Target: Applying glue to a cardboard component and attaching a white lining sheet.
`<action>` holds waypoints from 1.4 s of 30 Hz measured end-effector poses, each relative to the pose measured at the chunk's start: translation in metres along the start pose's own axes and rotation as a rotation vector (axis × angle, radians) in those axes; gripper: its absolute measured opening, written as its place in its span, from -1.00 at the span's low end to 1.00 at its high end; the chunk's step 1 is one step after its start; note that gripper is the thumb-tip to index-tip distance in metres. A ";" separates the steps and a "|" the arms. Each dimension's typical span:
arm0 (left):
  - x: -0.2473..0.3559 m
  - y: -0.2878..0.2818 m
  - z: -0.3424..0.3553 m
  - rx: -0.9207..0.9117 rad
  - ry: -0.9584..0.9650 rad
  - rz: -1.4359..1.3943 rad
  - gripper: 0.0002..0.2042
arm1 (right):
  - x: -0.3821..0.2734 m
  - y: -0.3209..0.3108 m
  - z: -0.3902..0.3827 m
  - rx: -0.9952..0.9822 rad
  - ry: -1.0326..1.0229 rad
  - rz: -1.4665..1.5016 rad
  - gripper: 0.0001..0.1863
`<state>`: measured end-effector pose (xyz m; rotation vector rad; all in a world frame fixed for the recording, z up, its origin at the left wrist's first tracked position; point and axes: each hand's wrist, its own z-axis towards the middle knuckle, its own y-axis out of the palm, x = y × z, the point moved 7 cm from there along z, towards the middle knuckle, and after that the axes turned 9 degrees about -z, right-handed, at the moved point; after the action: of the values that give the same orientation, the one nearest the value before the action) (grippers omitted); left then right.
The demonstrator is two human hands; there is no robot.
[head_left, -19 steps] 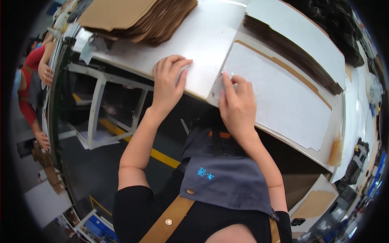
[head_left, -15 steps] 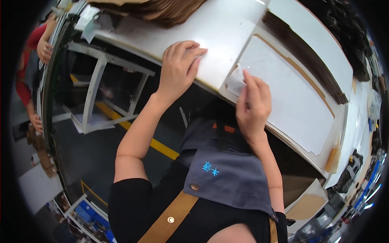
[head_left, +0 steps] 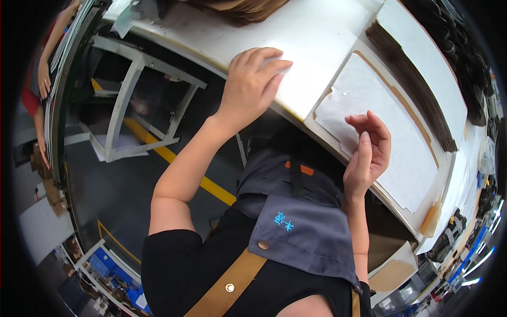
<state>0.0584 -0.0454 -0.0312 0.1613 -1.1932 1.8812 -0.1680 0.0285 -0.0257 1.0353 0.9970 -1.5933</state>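
Note:
My left hand (head_left: 252, 84) rests on the white tabletop (head_left: 317, 47) by its front edge, fingers loosely curved and slightly apart, with no object visible in it. My right hand (head_left: 368, 150) is raised over the lower corner of a white sheet (head_left: 396, 158) with brown borders; it is turned palm up, its fingers bent and apart from the thumb, holding nothing. A small pale bit (head_left: 344, 93) sits near that sheet's upper-left corner. Beyond the sheet lies a thick stack of white-topped brown boards (head_left: 425, 63).
A brown stack (head_left: 237, 8) tops the view, beside translucent plastic (head_left: 124, 24). At left, a co-worker's hand (head_left: 44, 79) and red sleeve appear beside a dark rack. A white metal frame (head_left: 113, 124) stands below the table. A tan piece (head_left: 430, 219) lies at the table's right end.
My right hand has pulled back off the sheet's left corner and rolled palm up. The view has shifted, so the table and my left hand appear farther up and right.

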 end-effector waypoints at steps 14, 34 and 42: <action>0.048 0.047 0.054 -0.397 0.241 -0.128 -0.46 | -0.022 0.032 -0.010 -0.347 -0.325 -0.825 -0.38; 0.054 0.069 0.070 -0.556 0.208 -0.067 -0.65 | -0.006 0.030 -0.021 -0.380 -0.413 -0.941 -0.26; 0.034 0.074 0.060 -0.437 -0.008 -0.079 -0.56 | -0.003 0.025 -0.023 -0.347 -0.424 -0.953 -0.28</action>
<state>-0.0352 -0.0838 -0.0310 -0.0240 -1.5480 1.5122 -0.1393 0.0454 -0.0332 -0.0910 1.4903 -2.1371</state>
